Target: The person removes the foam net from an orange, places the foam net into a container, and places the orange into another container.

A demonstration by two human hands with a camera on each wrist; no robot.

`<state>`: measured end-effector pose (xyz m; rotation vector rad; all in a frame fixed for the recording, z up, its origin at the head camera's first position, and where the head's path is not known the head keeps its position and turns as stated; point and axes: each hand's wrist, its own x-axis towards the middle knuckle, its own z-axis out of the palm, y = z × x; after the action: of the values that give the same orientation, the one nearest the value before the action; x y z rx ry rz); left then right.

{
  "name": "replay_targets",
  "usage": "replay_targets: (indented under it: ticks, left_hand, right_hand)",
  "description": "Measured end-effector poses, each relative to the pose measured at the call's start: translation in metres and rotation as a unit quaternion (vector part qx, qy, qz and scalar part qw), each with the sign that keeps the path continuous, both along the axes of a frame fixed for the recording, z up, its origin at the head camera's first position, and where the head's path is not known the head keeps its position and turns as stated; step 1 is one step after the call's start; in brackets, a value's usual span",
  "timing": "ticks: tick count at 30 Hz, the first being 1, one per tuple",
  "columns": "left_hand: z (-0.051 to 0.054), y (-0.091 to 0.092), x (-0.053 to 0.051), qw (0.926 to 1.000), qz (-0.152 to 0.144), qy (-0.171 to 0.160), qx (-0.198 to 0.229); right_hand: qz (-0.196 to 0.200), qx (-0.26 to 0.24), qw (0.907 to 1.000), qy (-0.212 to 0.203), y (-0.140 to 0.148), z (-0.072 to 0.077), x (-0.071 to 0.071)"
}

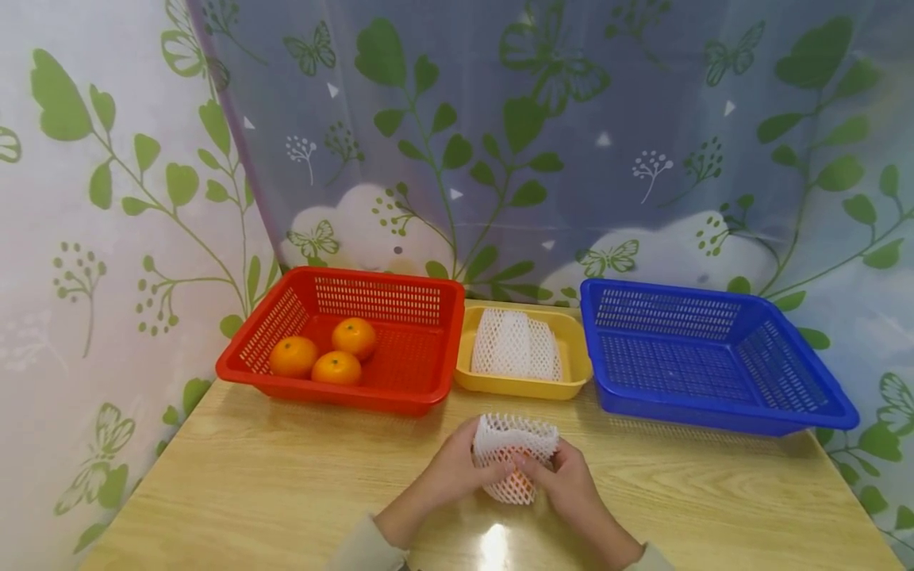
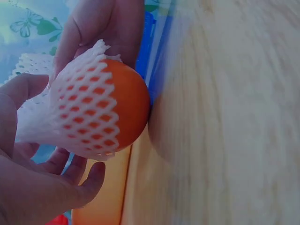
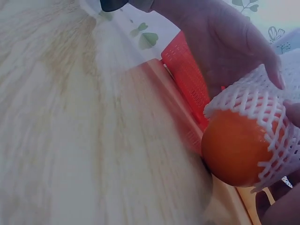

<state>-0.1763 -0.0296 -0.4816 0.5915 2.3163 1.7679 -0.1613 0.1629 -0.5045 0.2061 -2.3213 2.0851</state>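
Note:
Above the table near its front, an orange (image 2: pixel 132 105) sits partly inside a white foam net sleeve (image 1: pixel 516 444). In both wrist views its lower end shows bare, while the mesh covers the rest. My left hand (image 1: pixel 451 469) grips the sleeve from the left, the thumb lying across the mesh. From the other side my right hand (image 1: pixel 574 482) holds the sleeve and the orange inside, its thumb next to the left one. The left wrist view has the left fingers (image 2: pixel 70 176) curved around the net. Some right fingers are cut off in the right wrist view.
A red basket (image 1: pixel 400 403) with 3 oranges (image 1: pixel 337 369) stands at the back left. Between it and a blue basket (image 1: pixel 714 412) at the right is a yellow tray (image 1: pixel 521 387) holding white foam net sleeves (image 1: pixel 510 345). A patterned curtain (image 1: pixel 457 143) hangs behind.

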Motion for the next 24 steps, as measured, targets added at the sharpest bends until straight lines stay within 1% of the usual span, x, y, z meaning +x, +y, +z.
replay_targets:
  ticks: [2,4,6,8,10,14,17,20,24]
  left_hand:
    - [-0.0013,0.0002,0.0006,0.9998,-0.013,-0.012,0.011]
    - [-0.0024,0.0003,0.0017,0.9995,-0.019,-0.018,0.015]
    - [-0.0032,0.0006,0.0025,0.9996,-0.019,-0.016,0.010]
    - [-0.0035,0.0013,0.0029,0.9999,-0.014,-0.005,-0.001]
    - [-0.0037,0.0020,0.0025,0.9999,-0.009,0.006,-0.010]
    - [-0.0047,0.0027,0.0015,1.0000,0.000,-0.006,-0.001]
    - [-0.0051,0.0023,0.0008,0.9999,0.005,-0.012,-0.001]
    - [-0.0042,0.0011,0.0002,0.9996,0.013,-0.004,-0.024]
    - [-0.0018,-0.0007,-0.0003,0.9986,0.020,0.008,-0.048]
  right_hand:
    - [-0.006,-0.002,0.9999,0.009,-0.0008,0.0016,-0.0002]
    - [-0.023,0.001,0.9997,0.012,-0.0014,0.0030,-0.0002]
    - [-0.043,0.005,0.9990,0.014,-0.0022,0.0043,-0.0001]
    - [-0.058,0.009,0.9982,0.014,-0.0028,0.0053,-0.0004]
    - [-0.063,0.008,0.9979,0.014,-0.0032,0.0057,-0.0009]
    - [-0.056,0.003,0.9983,0.011,-0.0031,0.0048,-0.0016]
    - [-0.050,0.001,0.9987,-0.006,-0.0024,0.0037,-0.0013]
    - [-0.041,0.003,0.9986,-0.032,-0.0012,0.0027,-0.0006]
    - [-0.014,0.006,0.9985,-0.054,-0.0002,0.0017,0.0002]
